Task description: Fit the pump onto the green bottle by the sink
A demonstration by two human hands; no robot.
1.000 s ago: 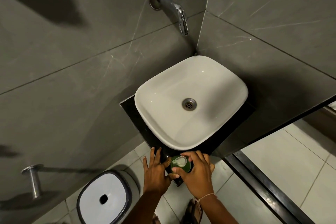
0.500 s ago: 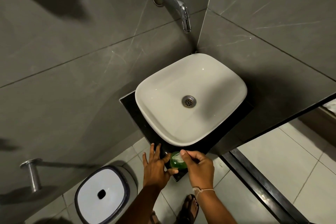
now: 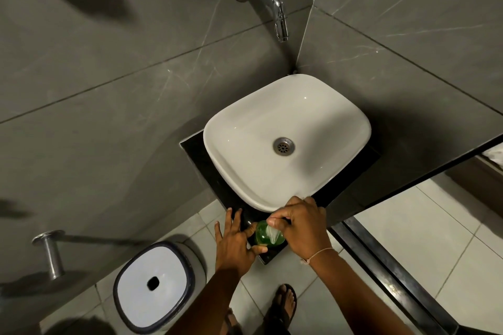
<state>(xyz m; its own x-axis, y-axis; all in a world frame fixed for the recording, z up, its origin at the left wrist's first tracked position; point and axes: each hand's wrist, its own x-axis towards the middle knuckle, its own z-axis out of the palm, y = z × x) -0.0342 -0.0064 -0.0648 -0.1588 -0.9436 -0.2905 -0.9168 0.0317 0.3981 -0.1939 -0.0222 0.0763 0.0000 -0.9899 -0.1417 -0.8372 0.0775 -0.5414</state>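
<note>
The green bottle [image 3: 263, 235] stands on the near corner of the black counter [image 3: 193, 149], just in front of the white basin [image 3: 285, 141]. A clear white pump [image 3: 273, 234] sits on top of it. My right hand [image 3: 302, 228] comes from above and right, fingertips pinched on the pump head. My left hand [image 3: 235, 243] steadies the bottle from the left, thumb and forefinger against its side, the other fingers spread. The bottle's lower body is hidden by the hands.
A chrome tap [image 3: 268, 0] juts from the grey tiled wall above the basin. A white-lidded bin [image 3: 153, 285] stands on the floor at lower left, a chrome wall rod [image 3: 50, 253] beside it. My sandalled feet [image 3: 283, 304] are below. A black threshold [image 3: 394, 277] runs to the right.
My right hand has shifted from covering the bottle's right side to pinching the pump from above. The left hand stays against the bottle. The view has drifted slightly.
</note>
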